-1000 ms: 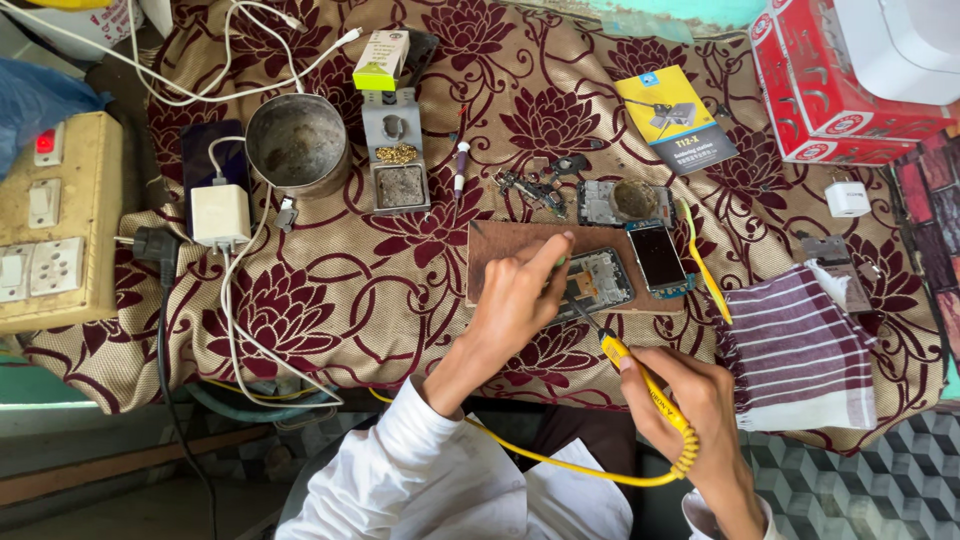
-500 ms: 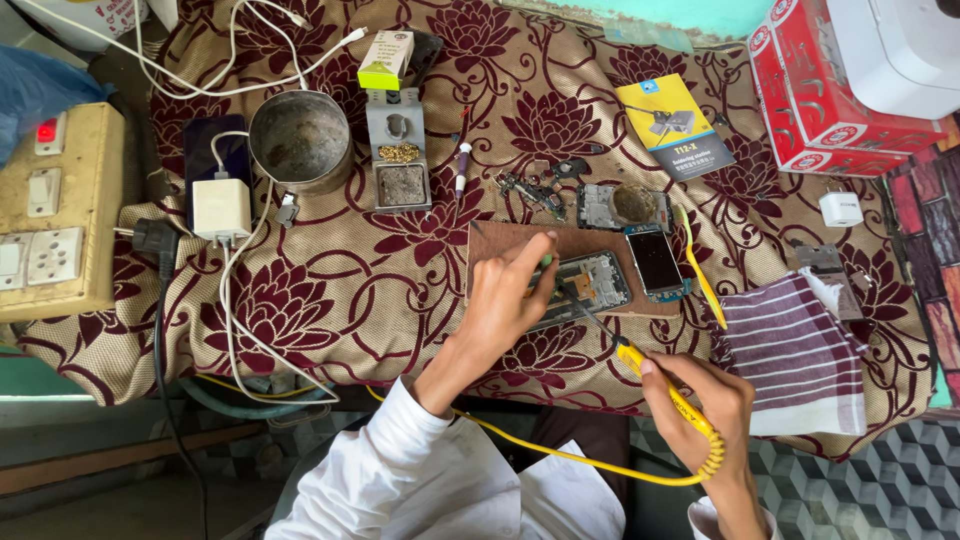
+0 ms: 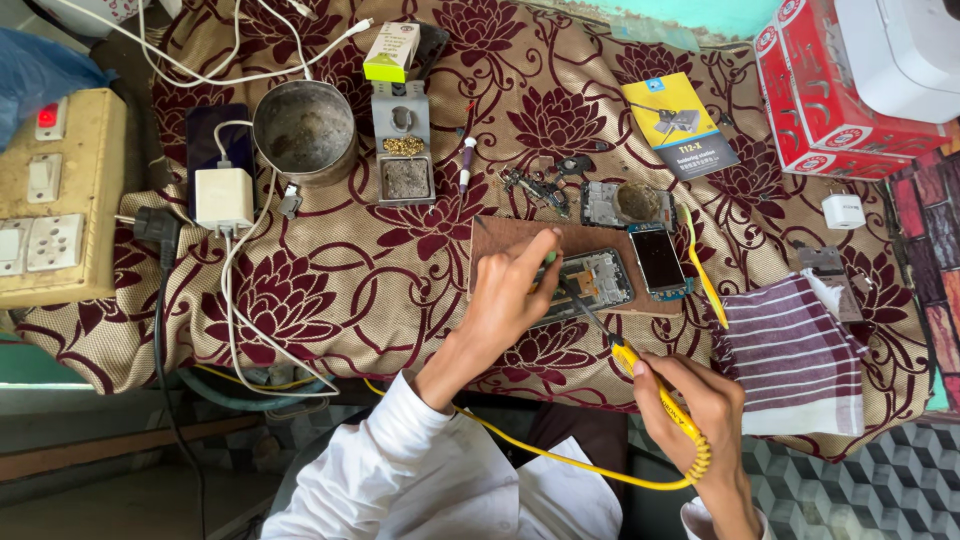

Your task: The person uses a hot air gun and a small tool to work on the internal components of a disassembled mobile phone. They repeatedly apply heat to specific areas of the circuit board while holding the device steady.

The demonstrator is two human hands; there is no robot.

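Observation:
My left hand (image 3: 505, 300) rests on an opened phone body (image 3: 592, 280) lying on a brown wooden board (image 3: 500, 240), its fingertips pinching something small and green at the phone's edge. My right hand (image 3: 700, 405) grips a yellow soldering iron (image 3: 655, 385) with a coiled yellow cable; the metal tip points up and left to the phone's lower edge. A small phone screen (image 3: 660, 262) lies just right of the opened phone.
A metal cup (image 3: 305, 130), a tip-cleaner stand (image 3: 403, 150), a white charger (image 3: 223, 197) and cables sit at the left, with a switch board (image 3: 55, 200) at the far left. A striped cloth (image 3: 790, 350) lies right; red boxes (image 3: 830, 90) stand behind.
My right hand has brought the soldering iron up and left, so its tip now reaches the phone. My left hand stays on the phone.

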